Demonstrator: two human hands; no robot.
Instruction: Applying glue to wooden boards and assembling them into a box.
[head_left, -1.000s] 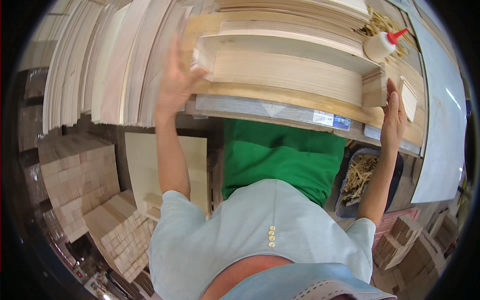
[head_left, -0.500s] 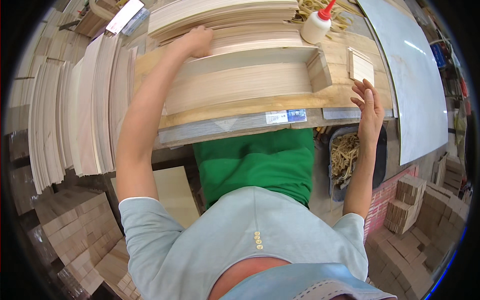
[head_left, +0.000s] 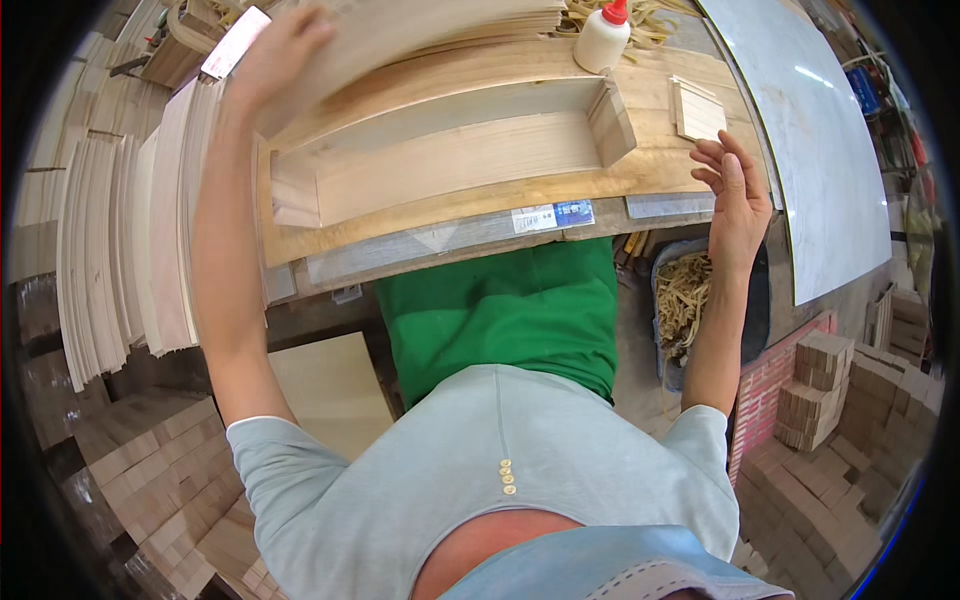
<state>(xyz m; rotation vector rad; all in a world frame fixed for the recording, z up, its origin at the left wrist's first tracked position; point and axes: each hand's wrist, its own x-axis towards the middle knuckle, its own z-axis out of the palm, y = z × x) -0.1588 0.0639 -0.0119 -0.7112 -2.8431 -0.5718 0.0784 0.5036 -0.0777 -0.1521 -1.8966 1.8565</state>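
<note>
An open, trough-like wooden assembly lies before me on the bench, with a long bottom, a far side wall and short end pieces. Beyond its left end, my raised left hand is closed on a thin wooden board; both are smeared by motion. At the right, my right hand is open with loosely curved fingers, holding nothing. Its fingertips come close to some small square wooden pieces. A white glue bottle with a red cap stands behind the assembly's right end.
Several long thin boards stand stacked at the left. More boards lie at the bench's back, beside tangled wood strips. A pale grey sheet covers the right side. Under the bench, a bin holds shavings; wood blocks are piled lower right.
My left hand has swung up and left from the back stack, and a board moved with it, baring the assembly's left end. My right hand stays near the small pieces.
</note>
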